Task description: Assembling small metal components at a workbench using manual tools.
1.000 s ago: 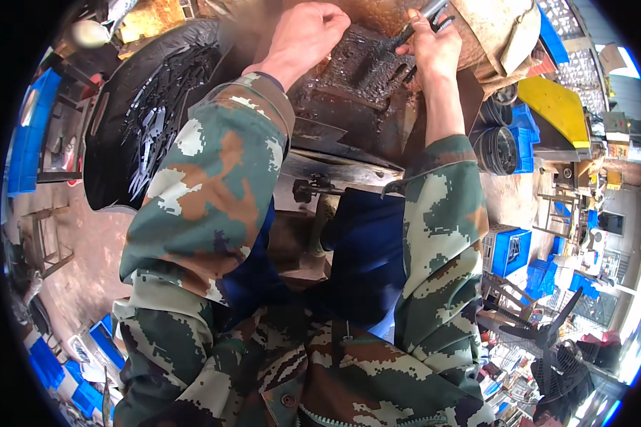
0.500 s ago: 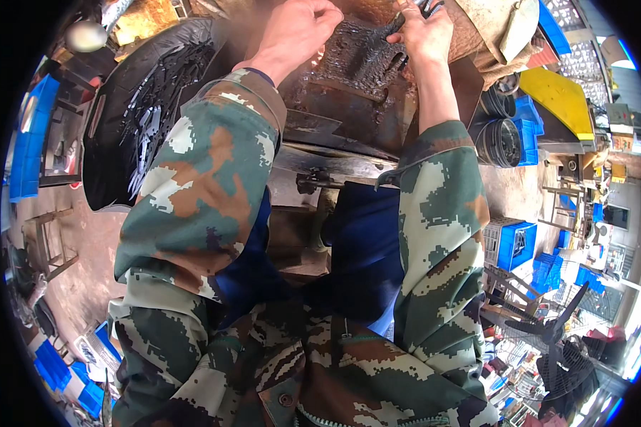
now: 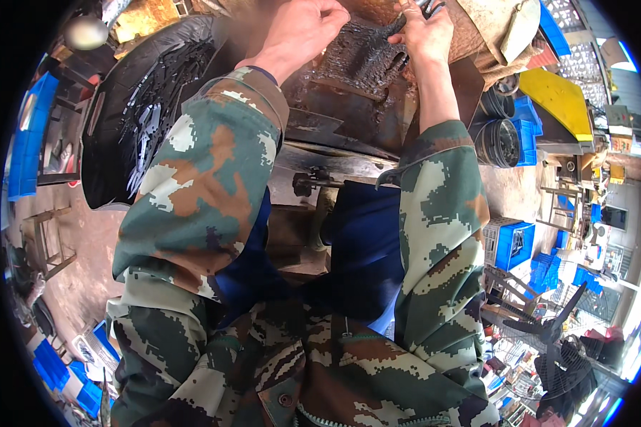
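At the top of the view, my left hand (image 3: 300, 32) is closed in a pinch above a dark, grimy metal block (image 3: 360, 60). Anything between those fingertips is too small or hidden to make out. My right hand (image 3: 427, 34), at the block's right side, is wrapped around a dark tool (image 3: 432, 8) with two slim prongs showing. Its kind is not clear, and its far end is cut off by the picture's upper edge. Under the block lies a rusty, wet-looking metal worktable (image 3: 320, 103).
Left of the table, a black-lined container (image 3: 107, 142) holds many thin dark and shiny strips. Sacking (image 3: 488, 35) lies at the right, near black buckets (image 3: 497, 142), a blue crate (image 3: 514, 245) and a yellow panel (image 3: 559, 103). A fan (image 3: 552, 331) stands at lower right.
My left hand has shifted slightly to the right, its fingers still pinched. The right hand and the tool in it look almost unmoved.
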A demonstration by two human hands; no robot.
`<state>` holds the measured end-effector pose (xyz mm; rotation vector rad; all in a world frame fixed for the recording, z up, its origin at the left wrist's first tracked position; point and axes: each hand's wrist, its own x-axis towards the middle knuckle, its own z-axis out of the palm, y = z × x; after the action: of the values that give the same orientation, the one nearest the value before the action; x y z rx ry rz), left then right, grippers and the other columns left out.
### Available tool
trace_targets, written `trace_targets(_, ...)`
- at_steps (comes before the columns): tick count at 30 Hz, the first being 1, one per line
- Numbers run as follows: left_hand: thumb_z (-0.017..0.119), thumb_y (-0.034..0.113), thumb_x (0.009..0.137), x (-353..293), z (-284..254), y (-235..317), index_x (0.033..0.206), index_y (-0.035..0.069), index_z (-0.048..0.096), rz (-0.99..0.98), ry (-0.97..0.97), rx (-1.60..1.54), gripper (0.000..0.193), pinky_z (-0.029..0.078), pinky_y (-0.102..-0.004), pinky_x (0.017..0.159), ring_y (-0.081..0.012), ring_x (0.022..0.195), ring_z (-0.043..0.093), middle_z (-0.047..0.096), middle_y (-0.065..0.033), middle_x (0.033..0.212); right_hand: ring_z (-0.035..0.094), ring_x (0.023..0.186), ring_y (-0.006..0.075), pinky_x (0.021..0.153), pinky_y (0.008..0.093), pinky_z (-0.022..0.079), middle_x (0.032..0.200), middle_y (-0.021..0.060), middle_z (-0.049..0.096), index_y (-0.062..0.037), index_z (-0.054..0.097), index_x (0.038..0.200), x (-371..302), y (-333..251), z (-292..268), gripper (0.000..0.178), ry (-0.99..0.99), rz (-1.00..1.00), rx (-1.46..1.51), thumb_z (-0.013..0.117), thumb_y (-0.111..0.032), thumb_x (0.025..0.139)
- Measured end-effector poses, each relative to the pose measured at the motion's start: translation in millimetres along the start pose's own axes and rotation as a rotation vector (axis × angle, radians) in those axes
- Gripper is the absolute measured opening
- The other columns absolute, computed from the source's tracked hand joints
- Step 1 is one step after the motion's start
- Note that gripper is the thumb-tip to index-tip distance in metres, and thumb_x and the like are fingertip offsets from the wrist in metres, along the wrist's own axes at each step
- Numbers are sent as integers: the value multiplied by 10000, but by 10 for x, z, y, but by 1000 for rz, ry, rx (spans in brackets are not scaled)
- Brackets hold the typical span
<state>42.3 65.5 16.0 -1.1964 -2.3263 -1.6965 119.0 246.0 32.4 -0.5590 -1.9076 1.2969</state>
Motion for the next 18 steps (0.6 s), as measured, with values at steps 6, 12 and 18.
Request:
trace_targets(6, 626, 149, 867, -15, -48, 113, 939, -5, 718, -242, -127, -152, 194, 523, -379, 768, -317, 843, 676, 691, -189, 912, 532, 490, 142, 384, 278, 482, 735, 33, 563, -38, 549, 976, -7, -14, 5, 196, -28, 16, -10, 671, -188, 947)
trace_targets(12, 621, 150, 866, -10, -41, 150, 944, -1, 718, -272, -179, -133, 196, 522, -384, 782, -322, 848, 675, 692, -188, 905, 540, 498, 138, 385, 278, 482, 764, 36, 585, -31, 555, 993, -2, -3, -6, 185, -25, 16, 29, 665, -174, 950)
trace_targets(18, 618, 156, 865, -5, 18, -3, 945, 1, 723, -12, -63, 13, 203, 522, -390, 798, -333, 877, 677, 700, -190, 929, 544, 498, 137, 382, 274, 482, 779, 33, 598, -37, 555, 998, 0, -10, 6, 171, -21, 35, 6, 658, -166, 953)
